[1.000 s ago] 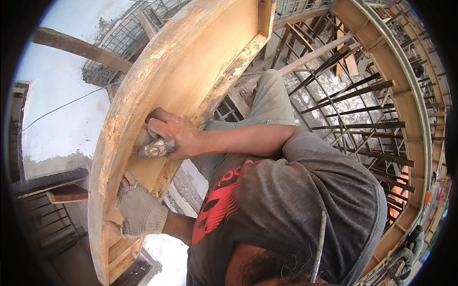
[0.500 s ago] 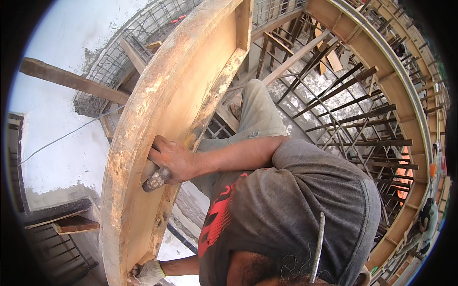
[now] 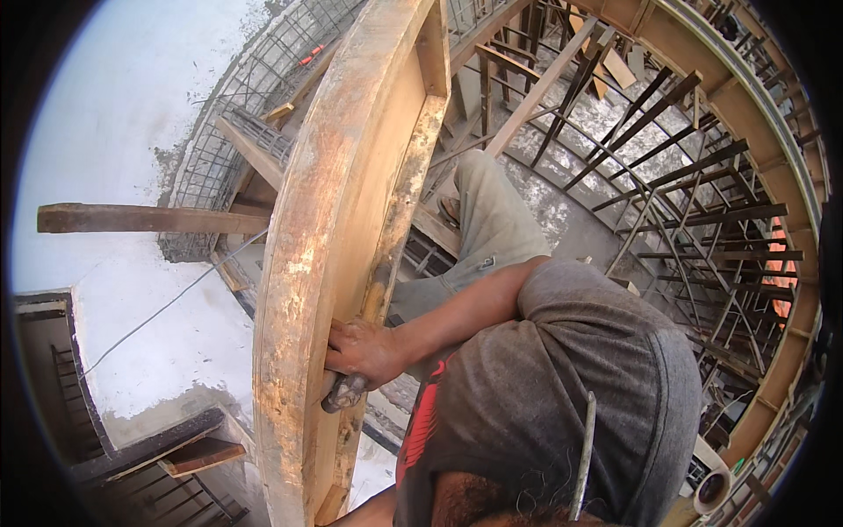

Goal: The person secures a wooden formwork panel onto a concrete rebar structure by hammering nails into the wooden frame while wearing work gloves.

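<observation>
My bare right hand is closed round a hammer, gripped close to its dark metal head. Its wooden handle seems to run up past my fingers. The hand rests against the inner face of a long curved wooden formwork panel, which has a plywood sheet edged by worn, stained timber. This panel stands on edge to the left of my body and passes out at the top and bottom. Of my left arm, only part of the forearm shows at the lower edge; the hand is out of the picture.
A timber beam juts out left behind the panel, near a rebar cage and a thin cable. My bent knee is beside the panel. At right stand several props under a curved formwork wall.
The panel and my right hand with the hammer now appear farther right and lower, as the whole view has shifted. My gloved left hand, earlier at the panel's lower end, has left the picture.
</observation>
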### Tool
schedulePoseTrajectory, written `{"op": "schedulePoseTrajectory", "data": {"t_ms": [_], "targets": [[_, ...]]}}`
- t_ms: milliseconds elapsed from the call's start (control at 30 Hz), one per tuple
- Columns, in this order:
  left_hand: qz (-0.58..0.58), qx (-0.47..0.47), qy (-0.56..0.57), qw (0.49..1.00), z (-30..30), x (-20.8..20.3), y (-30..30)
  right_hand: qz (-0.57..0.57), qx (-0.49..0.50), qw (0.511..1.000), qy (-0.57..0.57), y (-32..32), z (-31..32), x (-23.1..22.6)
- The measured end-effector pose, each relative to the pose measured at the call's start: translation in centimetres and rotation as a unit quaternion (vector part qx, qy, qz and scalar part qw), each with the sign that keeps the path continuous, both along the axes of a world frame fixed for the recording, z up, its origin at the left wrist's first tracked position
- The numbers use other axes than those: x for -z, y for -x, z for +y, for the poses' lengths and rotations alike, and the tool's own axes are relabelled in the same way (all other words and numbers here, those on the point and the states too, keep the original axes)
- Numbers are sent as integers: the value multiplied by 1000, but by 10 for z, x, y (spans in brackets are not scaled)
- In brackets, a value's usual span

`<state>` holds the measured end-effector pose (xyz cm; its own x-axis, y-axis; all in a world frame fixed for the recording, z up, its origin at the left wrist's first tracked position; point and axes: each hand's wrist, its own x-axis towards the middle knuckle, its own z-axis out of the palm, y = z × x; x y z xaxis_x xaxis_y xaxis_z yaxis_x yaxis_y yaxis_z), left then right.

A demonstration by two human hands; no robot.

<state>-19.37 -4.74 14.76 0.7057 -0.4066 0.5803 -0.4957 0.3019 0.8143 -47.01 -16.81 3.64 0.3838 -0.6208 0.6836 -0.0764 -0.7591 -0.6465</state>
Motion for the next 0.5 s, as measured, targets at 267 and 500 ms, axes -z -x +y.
{"op": "schedulePoseTrajectory", "data": {"t_ms": [267, 500], "targets": [[16, 115, -32, 993, -37, -2, 45, -37, 12, 999, 0, 24, -17, -6], [66, 172, -23, 983, -52, 12, 85, -56, -49, 987, -140, 124, -36, -31]]}}
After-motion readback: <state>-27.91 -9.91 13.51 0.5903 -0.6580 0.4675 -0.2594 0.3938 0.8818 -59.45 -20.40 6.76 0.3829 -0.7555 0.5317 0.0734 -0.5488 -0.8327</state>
